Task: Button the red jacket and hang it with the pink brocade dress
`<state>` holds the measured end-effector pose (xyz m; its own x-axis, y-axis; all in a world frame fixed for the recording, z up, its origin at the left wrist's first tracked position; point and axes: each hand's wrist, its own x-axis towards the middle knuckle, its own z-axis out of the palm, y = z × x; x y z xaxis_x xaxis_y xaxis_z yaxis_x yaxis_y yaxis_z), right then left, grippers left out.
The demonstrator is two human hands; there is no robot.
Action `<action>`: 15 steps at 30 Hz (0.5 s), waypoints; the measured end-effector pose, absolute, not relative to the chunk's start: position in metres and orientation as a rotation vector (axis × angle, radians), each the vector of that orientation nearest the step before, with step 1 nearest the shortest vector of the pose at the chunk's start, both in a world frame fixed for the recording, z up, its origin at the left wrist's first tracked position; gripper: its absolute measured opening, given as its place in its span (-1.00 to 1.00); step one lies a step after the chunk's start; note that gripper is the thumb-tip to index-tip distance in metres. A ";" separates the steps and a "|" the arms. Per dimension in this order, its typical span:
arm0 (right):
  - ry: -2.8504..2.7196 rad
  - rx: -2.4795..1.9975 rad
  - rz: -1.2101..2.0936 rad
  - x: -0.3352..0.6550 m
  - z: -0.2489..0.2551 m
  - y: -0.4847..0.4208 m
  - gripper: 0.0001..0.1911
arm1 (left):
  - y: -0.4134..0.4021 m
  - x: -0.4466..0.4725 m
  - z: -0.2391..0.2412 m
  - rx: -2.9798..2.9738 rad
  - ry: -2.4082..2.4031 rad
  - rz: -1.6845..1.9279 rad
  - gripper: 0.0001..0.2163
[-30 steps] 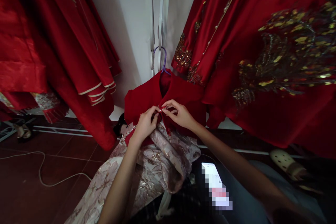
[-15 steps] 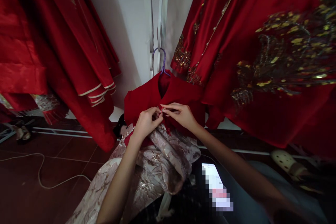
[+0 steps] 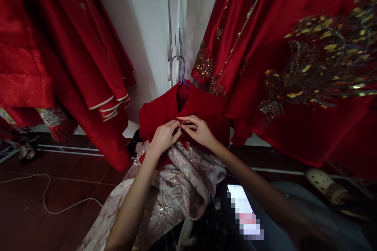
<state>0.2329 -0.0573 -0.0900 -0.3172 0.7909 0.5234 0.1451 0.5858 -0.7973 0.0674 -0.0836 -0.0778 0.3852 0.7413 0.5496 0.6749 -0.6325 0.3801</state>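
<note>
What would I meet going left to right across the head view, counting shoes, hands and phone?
Strappy shoes, left hand, right hand, lit phone, pale clog. Both hands are at the front of the red top on the purple hanger.

- Top (image 3: 159, 111): centre, on hanger (image 3: 183, 72), whose hook is at the lower ends of metal rods (image 3: 178, 11).
- Wall (image 3: 126, 27): behind rods and hanger.
- Left hand (image 3: 164, 136) and right hand (image 3: 202, 130): side by side, at the middle of the top's front.
- Fabric (image 3: 165, 204): nearer the person than the top, running under the left forearm.
- Hanging garments, left (image 3: 73, 47); hanging garments, right (image 3: 250, 59): flanking the top.
- Shoes (image 3: 26, 151): far left, below the left garments.
- Cable (image 3: 45, 196): on floor (image 3: 67, 227), left of fabric.
- Phone (image 3: 240, 200): right of fabric.
- Clog (image 3: 318, 180): far right, beyond phone.
</note>
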 end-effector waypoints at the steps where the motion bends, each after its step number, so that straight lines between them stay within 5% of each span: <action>1: -1.773 -0.757 0.808 0.232 -0.091 -0.057 -0.63 | -0.084 0.069 -0.081 2.486 1.268 1.145 -0.89; 9: -1.732 -0.890 0.781 0.240 -0.136 -0.073 -0.33 | -0.089 0.070 -0.119 2.011 0.912 1.357 -0.66; 15: -1.838 -1.320 0.269 0.253 -0.182 -0.075 -0.61 | -0.096 0.068 -0.124 1.980 0.878 1.312 -0.73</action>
